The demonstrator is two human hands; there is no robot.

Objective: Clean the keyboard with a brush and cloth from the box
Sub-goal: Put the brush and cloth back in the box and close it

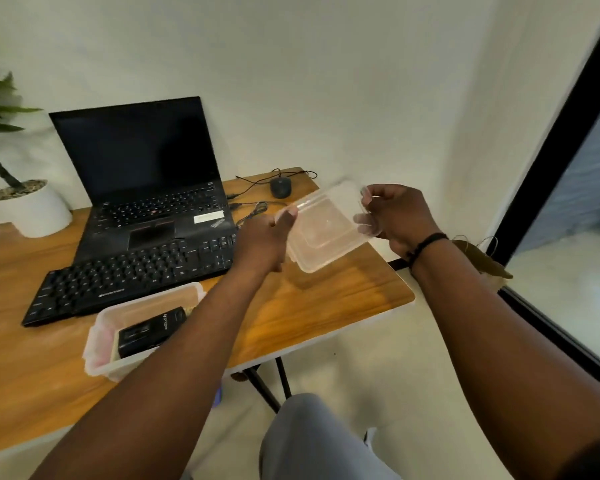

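— Any writing you can read?

— The laptop [146, 188] carries a slanted logo at its palm rest's right corner, too blurred to read for sure, beside a white sticker. The black keyboard [129, 275] has a small white brand mark on its near edge, also unreadable. The black device [151, 330] in the box [118, 344] shows white letters, perhaps "STOP".

— And the hands?

— Both hold the clear lid [326, 230] up above the table's [309, 306] right end. The left hand [264, 244] has its grip clamped on the lid's left edge, thumb on top. The right hand [395, 216] pinches the right edge, fingertips showing through the plastic.

— Where is the box?

— Open, near the table's front edge, just in front of the keyboard, which lies against the laptop's near side.

— Room to move?

— Bare wood lies under the lid, running to the rounded right corner. A mouse [280, 187] and cables sit far right; a potted plant [28, 202] stands far left.
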